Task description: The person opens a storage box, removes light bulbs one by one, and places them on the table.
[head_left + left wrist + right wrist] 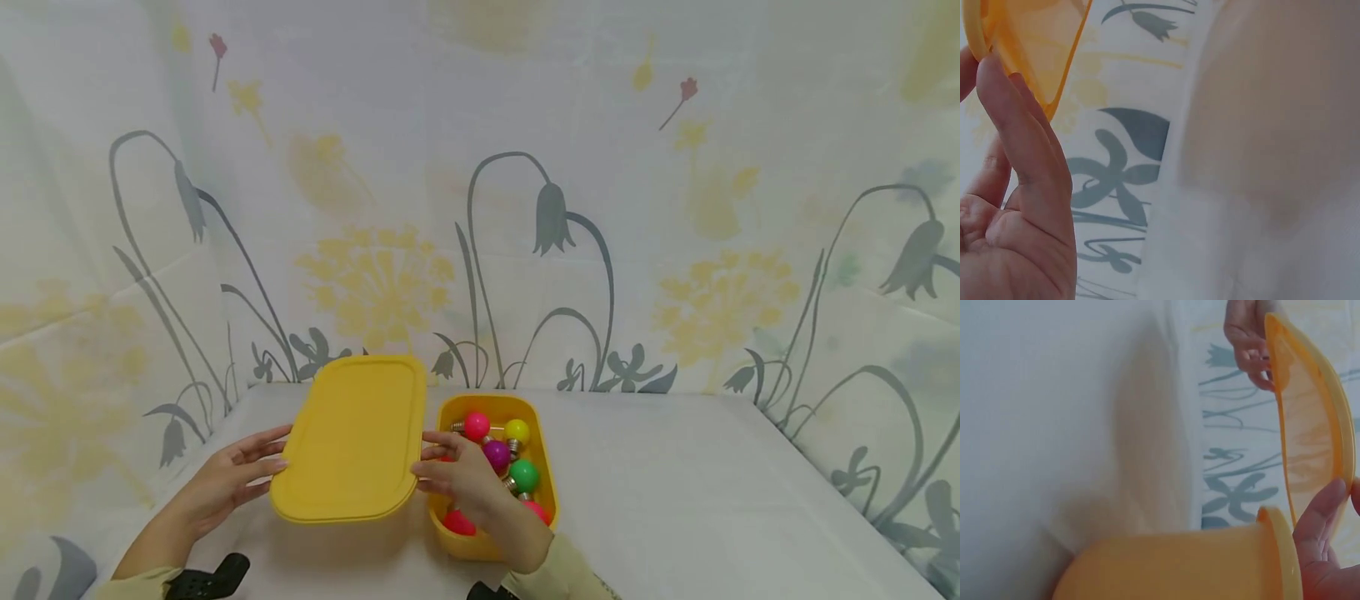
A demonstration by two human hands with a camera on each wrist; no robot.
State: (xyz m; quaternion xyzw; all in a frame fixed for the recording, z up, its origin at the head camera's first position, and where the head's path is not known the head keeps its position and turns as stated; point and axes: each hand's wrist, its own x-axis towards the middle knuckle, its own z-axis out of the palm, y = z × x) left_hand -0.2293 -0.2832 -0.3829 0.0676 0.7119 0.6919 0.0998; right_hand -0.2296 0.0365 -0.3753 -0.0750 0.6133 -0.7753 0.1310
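A yellow rectangular lid [358, 437] with rounded corners is held in the air, tilted, by both hands. My left hand [231, 477] grips its left edge between thumb and fingers. On the opposite edge, my right hand [461, 479] pinches the rim, as the right wrist view also shows. Below and behind that right hand stands an uncovered yellow box [550, 467] holding several coloured bulbs with metal screw bases. Among them are a purple bulb [496, 455], a green bulb [525, 475] and a yellow bulb [517, 430]. The right hand and forearm hide part of the box.
A white-covered table [675, 492] carries the box. Behind it hangs a pale cloth backdrop [510, 275] printed with grey and yellow flowers. The lid casts a shadow on the table cover in front of the box.
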